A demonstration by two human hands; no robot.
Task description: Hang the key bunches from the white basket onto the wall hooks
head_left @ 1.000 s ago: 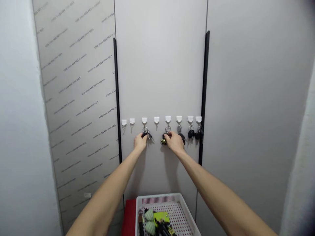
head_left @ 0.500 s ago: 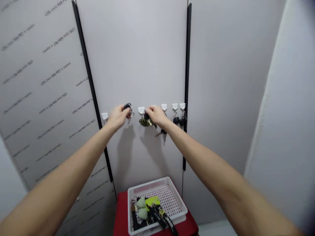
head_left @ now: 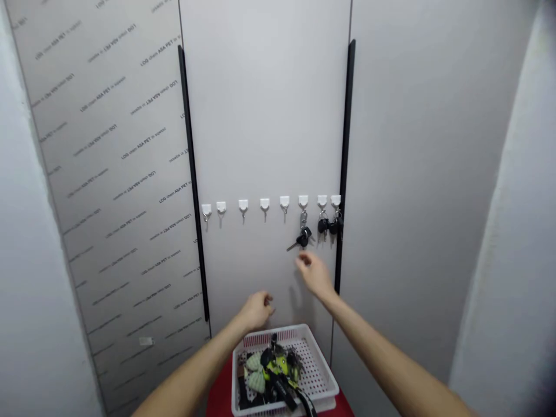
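Note:
In the head view my left hand (head_left: 256,311) hovers just above the back rim of a white plastic basket (head_left: 324,370), its fingers loosely curled and apart, holding nothing. My right hand (head_left: 316,275) is raised a little below a bunch of black-headed keys (head_left: 304,236) that hangs from a white hook (head_left: 303,201). Its thumb and fingers are parted and do not touch the keys. Inside the basket lies a pile of keys, a yellow-green tag (head_left: 280,365), light green checked bow-like pieces (head_left: 256,381) and a black lanyard (head_left: 284,391).
Two more hooks at the right carry black-headed keys (head_left: 322,225) and further keys (head_left: 333,227). Several bare hooks (head_left: 264,204) continue leftward along the pale cabinet door (head_left: 264,104). Black handle strips (head_left: 347,116) run down both sides. A red surface (head_left: 220,394) supports the basket.
Both hands have come down from the hooks, the left to the basket. The keys they held are gone from the hands and hooks, and the basket's pile has grown.

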